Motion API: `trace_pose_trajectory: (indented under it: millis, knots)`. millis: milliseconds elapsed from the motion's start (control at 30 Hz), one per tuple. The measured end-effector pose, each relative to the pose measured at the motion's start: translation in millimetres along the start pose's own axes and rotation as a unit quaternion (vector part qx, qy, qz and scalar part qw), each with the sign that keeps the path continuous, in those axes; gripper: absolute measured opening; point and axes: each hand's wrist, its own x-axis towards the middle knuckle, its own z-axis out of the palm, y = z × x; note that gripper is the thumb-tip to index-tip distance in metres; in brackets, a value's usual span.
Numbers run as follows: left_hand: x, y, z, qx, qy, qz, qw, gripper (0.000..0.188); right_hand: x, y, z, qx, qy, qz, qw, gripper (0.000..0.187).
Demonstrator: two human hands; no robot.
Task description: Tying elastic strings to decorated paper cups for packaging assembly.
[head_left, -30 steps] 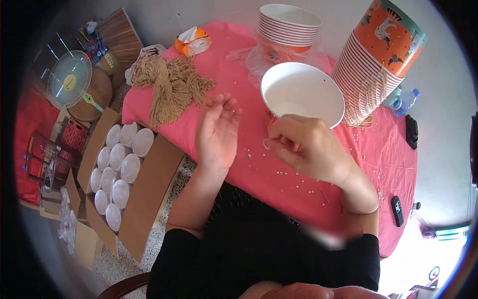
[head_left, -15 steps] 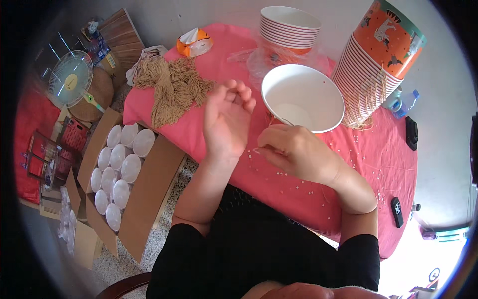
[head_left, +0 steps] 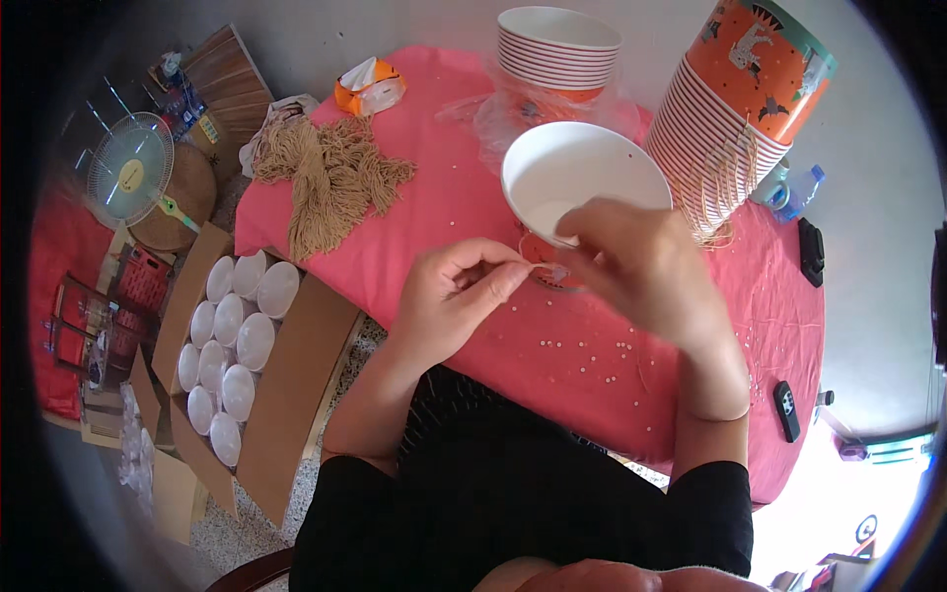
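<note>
A large paper bucket [head_left: 552, 168], white inside with an orange printed outside, stands on the table in front of me. My left hand [head_left: 454, 301] is at its near side, thumb and forefinger pinching the end of a thin tan cord [head_left: 542, 264] close to the bucket's wall. Over the near right rim hangs my right hand [head_left: 646, 266], smeared by motion, its fingertips at the rim. Whether it grips anything cannot be seen. A bundle of tan cords [head_left: 326, 187] lies on the left of the table.
Stacked paper buckets [head_left: 715, 138] lean at the right, cords hanging on them. Another stack [head_left: 557, 59] in plastic stands behind. Small white bits are scattered over the pink tablecloth [head_left: 552, 395]. A carton [head_left: 286, 395] of clear cups is at the left; a remote [head_left: 786, 411] lies right.
My left hand has come down from its raised, opened pose and now pinches the cord by the bucket. The right hand has moved up and right to the rim.
</note>
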Motion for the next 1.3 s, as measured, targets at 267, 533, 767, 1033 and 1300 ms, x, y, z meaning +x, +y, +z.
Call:
trace_pose_trajectory:
  millis: [267,533,767,1033,1300]
  knots:
    - [17,-6,-1,0.013,0.071,0.055,0.996,0.012,-4,13,-19,-0.121,-0.099,0.006,0.988,0.013]
    - [29,-5,3,0.057,0.096,0.092,0.99,0.01,-1,13,-17,-0.023,-0.068,0.033,0.997,0.008]
    - [33,8,11,0.188,0.059,0.156,0.968,0.009,4,9,-15,0.067,0.008,-0.009,0.998,0.009]
    - [34,7,15,0.166,0.019,0.121,0.979,0.01,7,27,-4,0.116,0.064,0.031,0.991,0.009]
    - [46,-8,-12,-0.187,-0.053,-0.036,0.98,0.009,11,32,0,0.033,0.064,-0.025,0.997,0.016]
